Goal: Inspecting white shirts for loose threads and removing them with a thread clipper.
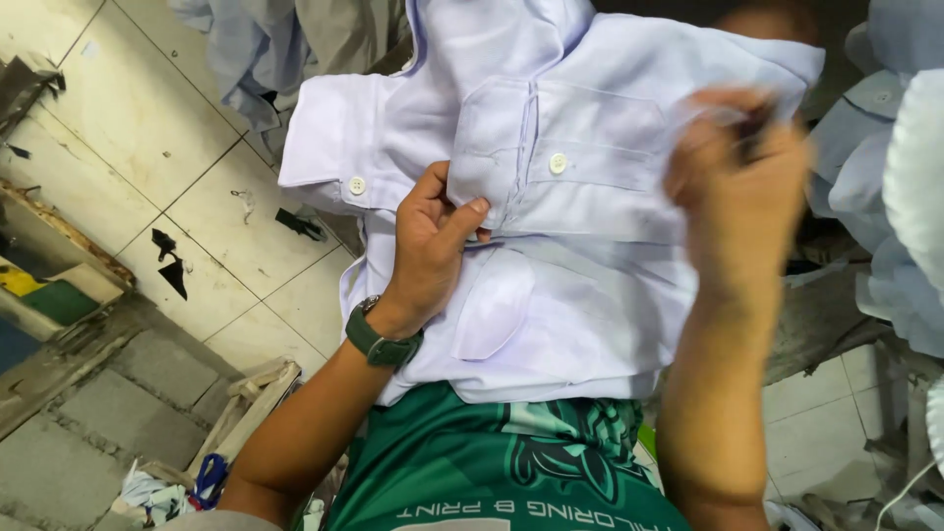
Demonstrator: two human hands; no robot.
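The left hand lies on the pale lilac shirt, its fingers curled and nearly closed, the thumb stretched out and pressed against the fabric beside the buttoned pocket flap — it pinches a fold of cloth there. A dark green wristwatch sits on that wrist. The right hand is blurred with motion at the shirt's far edge; its fingers look bunched around a small dark object, but how tightly they close, and what the object is, cannot be told. The shirt is spread over the person's lap, above a green printed jersey, with a white button showing on the sleeve cuff. More pale blue garments are heaped to the right and at the top. Below lies a grimy white tiled floor strewn with dark fabric scraps — and a worn grey concrete step at the lower left.
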